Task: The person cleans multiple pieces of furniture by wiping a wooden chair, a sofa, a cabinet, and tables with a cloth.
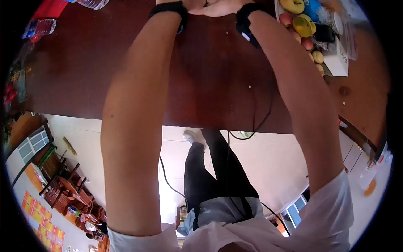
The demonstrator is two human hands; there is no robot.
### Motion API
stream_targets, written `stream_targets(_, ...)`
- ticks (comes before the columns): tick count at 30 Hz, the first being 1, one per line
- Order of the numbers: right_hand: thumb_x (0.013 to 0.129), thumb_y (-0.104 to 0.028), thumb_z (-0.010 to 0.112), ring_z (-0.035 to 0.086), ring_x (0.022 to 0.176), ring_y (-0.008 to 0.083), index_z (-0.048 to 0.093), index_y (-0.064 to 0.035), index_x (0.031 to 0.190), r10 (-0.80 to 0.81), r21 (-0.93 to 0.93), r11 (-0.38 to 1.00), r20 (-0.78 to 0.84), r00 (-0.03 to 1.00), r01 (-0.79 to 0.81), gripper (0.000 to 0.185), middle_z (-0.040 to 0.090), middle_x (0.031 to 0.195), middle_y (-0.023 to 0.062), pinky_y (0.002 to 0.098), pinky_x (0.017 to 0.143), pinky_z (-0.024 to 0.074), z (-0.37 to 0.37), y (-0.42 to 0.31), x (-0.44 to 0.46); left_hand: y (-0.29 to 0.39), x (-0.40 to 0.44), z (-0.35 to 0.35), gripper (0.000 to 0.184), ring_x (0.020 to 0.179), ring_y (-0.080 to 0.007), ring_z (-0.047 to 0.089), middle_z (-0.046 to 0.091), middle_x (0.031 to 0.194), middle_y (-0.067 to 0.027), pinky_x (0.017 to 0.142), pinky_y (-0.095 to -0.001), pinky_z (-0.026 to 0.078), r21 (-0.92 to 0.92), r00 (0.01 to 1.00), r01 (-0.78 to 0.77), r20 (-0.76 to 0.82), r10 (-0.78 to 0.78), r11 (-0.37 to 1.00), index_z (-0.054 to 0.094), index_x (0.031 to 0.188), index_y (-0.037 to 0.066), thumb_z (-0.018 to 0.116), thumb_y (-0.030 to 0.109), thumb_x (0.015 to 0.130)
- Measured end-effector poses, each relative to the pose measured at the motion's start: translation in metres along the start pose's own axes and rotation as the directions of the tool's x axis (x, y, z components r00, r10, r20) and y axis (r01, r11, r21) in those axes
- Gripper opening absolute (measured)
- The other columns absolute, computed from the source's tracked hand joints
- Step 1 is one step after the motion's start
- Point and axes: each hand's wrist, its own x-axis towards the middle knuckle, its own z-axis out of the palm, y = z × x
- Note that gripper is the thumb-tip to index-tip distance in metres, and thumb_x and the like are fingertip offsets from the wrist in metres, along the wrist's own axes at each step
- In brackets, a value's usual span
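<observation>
Both arms stretch forward over a dark red-brown wooden table, with a black band around each wrist. My left hand is cut off by the top edge of the view, so only the part near the wrist shows. Close beside it, and seemingly touching it, my right hand points inward. The fingers of both hands lie mostly outside the picture. Whether they hold anything cannot be made out.
At the right, apples, small round fruit, a yellow item and a white box crowd together. Plastic bottles lie at the upper left. A black cable hangs over the near table edge. Wooden chairs stand behind.
</observation>
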Motion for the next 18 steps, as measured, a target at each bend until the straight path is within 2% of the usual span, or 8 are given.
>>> stream_targets(3, 0.083, -0.078, 0.059, 0.033, 0.148, 0.0404, 0.05, -0.0046, 0.149, -0.075, -0.07, 0.996, -0.261, 0.962, 0.059, 0.1, 0.04, 0.159, 0.0216, 0.0452, 0.122, 0.0264, 0.031, -0.007, -0.02, -0.014, -0.019, 0.025, 0.086, 0.157, -0.0422, -0.002, 0.006, 0.172, -0.0176, 0.124, -0.0578, -0.006, -0.006, 1.0, 0.016, -0.008, -0.016, 1.0, 0.011, 0.165, 0.009, 0.029, 0.063, 0.1)
stream_targets(4, 0.081, -0.08, 0.059, 0.031, 0.15, 0.0396, 0.045, -0.0053, 0.153, -0.045, -0.204, 0.979, -0.19, 0.981, 0.005, 0.104, 0.036, 0.161, 0.0231, 0.0454, 0.124, 0.0198, 0.043, -0.008, 0.002, -0.031, -0.022, 0.052, 0.085, 0.157, -0.0438, 0.001, 0.008, 0.171, -0.0186, 0.124, -0.0602, -0.002, 0.009, 0.992, -0.026, -0.125, 0.027, 1.0, 0.011, 0.165, 0.01, 0.031, 0.061, 0.1)
stream_targets(5, 0.081, -0.081, 0.058, 0.028, 0.151, 0.0394, 0.04, -0.0068, 0.156, 0.029, -0.138, 0.99, -0.034, 0.999, -0.033, 0.107, 0.032, 0.163, 0.0226, 0.0451, 0.126, 0.0148, 0.046, -0.021, -0.009, -0.039, -0.024, 0.063, 0.084, 0.156, -0.0455, 0.004, 0.009, 0.17, -0.0195, 0.123, -0.0627, 0.001, 0.025, 0.967, -0.068, -0.245, 0.072, 0.997, 0.011, 0.165, 0.01, 0.034, 0.06, 0.1)
stream_targets(7, 0.074, -0.079, 0.07, -0.008, 0.153, 0.0529, -0.002, -0.0181, 0.165, 0.074, -0.075, 0.991, -0.382, 0.921, -0.111, 0.131, -0.019, 0.168, 0.0211, 0.0666, 0.121, 0.0164, 0.101, -0.036, -0.02, -0.042, -0.07, 0.054, 0.085, 0.156, -0.0456, 0.002, 0.009, 0.17, -0.0209, 0.123, -0.0617, 0.0, 0.001, 0.992, -0.027, -0.12, 0.027, 1.0, 0.01, 0.164, 0.007, 0.033, 0.06, 0.101)
stream_targets(8, 0.072, -0.071, 0.077, -0.008, 0.153, 0.0534, -0.004, -0.0167, 0.165, 0.071, -0.048, 0.995, -0.335, 0.939, -0.093, 0.135, -0.021, 0.167, 0.0243, 0.0668, 0.121, 0.0175, 0.108, -0.048, -0.033, -0.054, -0.086, 0.075, 0.081, 0.153, -0.0472, 0.016, 0.024, 0.165, -0.0221, 0.122, -0.0654, 0.001, -0.064, 0.951, -0.092, -0.302, 0.068, 0.994, 0.023, 0.161, 0.003, 0.039, 0.054, 0.099)
stream_targets(10, 0.068, -0.062, 0.086, -0.008, 0.152, 0.0553, -0.002, -0.0136, 0.165, 0.058, -0.01, 0.998, -0.295, 0.954, -0.064, 0.139, -0.018, 0.166, 0.0289, 0.0685, 0.119, 0.0196, 0.131, -0.071, -0.054, -0.063, -0.126, 0.065, 0.083, 0.155, -0.047, 0.007, 0.016, 0.168, -0.0232, 0.124, -0.061, 0.0, 0.02, 0.998, -0.005, -0.068, 0.007, 1.0, 0.014, 0.163, 0.006, 0.035, 0.057, 0.102)
stream_targets(15, 0.063, -0.069, 0.085, 0.005, 0.15, 0.0586, 0.014, -0.0078, 0.164, -0.03, 0.066, 0.996, -0.434, 0.9, 0.065, 0.137, 0.001, 0.165, 0.0342, 0.0712, 0.113, 0.026, 0.226, -0.147, -0.086, -0.138, -0.22, 0.08, 0.08, 0.15, -0.0452, 0.026, 0.036, 0.156, -0.0247, 0.121, -0.0658, 0.01, -0.046, 0.976, -0.031, -0.215, 0.02, 0.998, 0.027, 0.159, 0.004, 0.056, 0.046, 0.097)
stream_targets(18, 0.063, -0.062, 0.089, 0.003, 0.149, 0.0603, 0.013, -0.0089, 0.164, -0.049, 0.146, 0.982, -0.405, 0.913, 0.118, 0.137, -0.002, 0.165, 0.0341, 0.0725, 0.112, 0.0265, 0.256, -0.216, -0.09, -0.202, -0.26, 0.085, 0.081, 0.145, -0.0479, 0.032, 0.04, 0.152, -0.0269, 0.119, -0.0686, 0.012, 0.011, 0.977, -0.014, -0.21, 0.017, 1.0, 0.03, 0.158, 0.003, 0.058, 0.049, 0.097)
